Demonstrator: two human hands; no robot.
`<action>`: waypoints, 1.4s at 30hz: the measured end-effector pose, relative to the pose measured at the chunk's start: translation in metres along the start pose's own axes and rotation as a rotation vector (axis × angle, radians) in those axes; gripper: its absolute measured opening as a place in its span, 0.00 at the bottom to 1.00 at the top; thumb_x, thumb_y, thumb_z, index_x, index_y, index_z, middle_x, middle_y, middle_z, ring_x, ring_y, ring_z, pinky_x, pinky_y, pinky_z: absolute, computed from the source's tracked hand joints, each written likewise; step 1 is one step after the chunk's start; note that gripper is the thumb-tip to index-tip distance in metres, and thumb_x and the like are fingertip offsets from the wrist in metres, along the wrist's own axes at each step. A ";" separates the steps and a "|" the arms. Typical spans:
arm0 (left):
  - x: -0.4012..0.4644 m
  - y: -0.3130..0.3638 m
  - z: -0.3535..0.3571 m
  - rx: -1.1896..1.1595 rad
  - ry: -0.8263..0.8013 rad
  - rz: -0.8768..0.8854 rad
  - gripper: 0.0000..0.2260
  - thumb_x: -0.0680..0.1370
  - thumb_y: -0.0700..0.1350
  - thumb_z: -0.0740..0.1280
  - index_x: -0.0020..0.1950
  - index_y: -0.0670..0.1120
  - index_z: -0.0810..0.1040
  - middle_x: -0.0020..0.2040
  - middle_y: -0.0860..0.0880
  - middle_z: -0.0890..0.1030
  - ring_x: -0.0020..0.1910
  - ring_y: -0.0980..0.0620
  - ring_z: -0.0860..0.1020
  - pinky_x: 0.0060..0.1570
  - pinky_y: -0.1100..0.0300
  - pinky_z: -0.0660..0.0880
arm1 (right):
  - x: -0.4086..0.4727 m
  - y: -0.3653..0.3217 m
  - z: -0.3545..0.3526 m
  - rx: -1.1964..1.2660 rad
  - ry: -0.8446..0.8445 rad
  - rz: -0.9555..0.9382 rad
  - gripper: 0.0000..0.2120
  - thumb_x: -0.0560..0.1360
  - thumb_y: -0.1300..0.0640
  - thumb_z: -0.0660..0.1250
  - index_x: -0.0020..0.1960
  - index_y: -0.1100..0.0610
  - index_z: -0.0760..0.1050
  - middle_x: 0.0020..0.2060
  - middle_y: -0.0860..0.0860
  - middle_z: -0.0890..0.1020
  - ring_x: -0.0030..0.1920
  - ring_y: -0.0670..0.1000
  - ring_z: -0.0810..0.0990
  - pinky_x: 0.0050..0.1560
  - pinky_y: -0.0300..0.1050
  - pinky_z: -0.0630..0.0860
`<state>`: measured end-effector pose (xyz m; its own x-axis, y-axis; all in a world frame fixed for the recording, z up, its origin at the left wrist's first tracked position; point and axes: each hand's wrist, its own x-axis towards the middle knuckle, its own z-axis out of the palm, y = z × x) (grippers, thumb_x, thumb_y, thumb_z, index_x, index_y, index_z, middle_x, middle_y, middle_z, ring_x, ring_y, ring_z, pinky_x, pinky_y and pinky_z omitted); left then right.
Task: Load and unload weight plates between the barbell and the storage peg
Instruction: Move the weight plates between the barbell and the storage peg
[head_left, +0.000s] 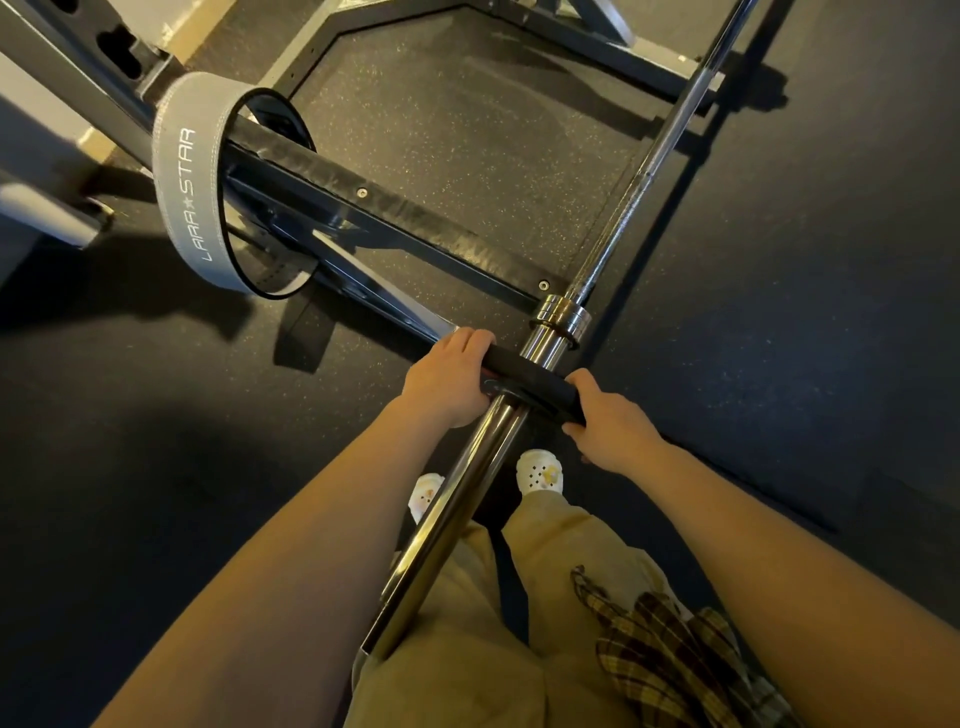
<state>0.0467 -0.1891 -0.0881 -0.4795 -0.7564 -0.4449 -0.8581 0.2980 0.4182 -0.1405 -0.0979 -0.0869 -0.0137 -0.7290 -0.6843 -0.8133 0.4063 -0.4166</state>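
Head view: a plate on the bar's sleeve, near the collar, was gripped at nine and three o'clock by the left hand and right hand, apparently to keep it square for sliding.

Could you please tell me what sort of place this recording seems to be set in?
Most likely a gym's weights area: a steel barbell with a black weight plate on its sleeve, a grey lifting belt hung on a rack beam, and speckled rubber flooring.
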 end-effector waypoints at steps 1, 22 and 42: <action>-0.003 0.001 0.000 -0.012 0.003 -0.008 0.28 0.73 0.45 0.72 0.70 0.50 0.65 0.68 0.49 0.68 0.68 0.48 0.67 0.65 0.48 0.70 | 0.000 0.000 -0.001 -0.001 -0.004 0.001 0.26 0.79 0.57 0.64 0.72 0.50 0.56 0.59 0.56 0.78 0.50 0.53 0.81 0.55 0.52 0.78; -0.015 0.047 -0.011 0.348 -0.038 -0.046 0.33 0.74 0.66 0.64 0.72 0.47 0.64 0.69 0.47 0.69 0.68 0.45 0.68 0.63 0.49 0.72 | 0.001 0.027 0.008 0.266 -0.068 0.033 0.25 0.77 0.53 0.68 0.71 0.51 0.65 0.63 0.54 0.75 0.66 0.55 0.73 0.65 0.53 0.69; 0.000 -0.016 -0.023 0.118 -0.226 0.041 0.39 0.74 0.70 0.59 0.77 0.48 0.57 0.72 0.48 0.66 0.68 0.47 0.69 0.65 0.49 0.69 | -0.009 -0.014 0.012 -0.150 0.118 0.042 0.15 0.79 0.47 0.62 0.62 0.52 0.67 0.40 0.45 0.71 0.36 0.42 0.70 0.32 0.37 0.63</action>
<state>0.0643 -0.2073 -0.0771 -0.5319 -0.5972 -0.6004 -0.8462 0.4018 0.3500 -0.1223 -0.0901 -0.0820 -0.1099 -0.7763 -0.6207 -0.8880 0.3572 -0.2895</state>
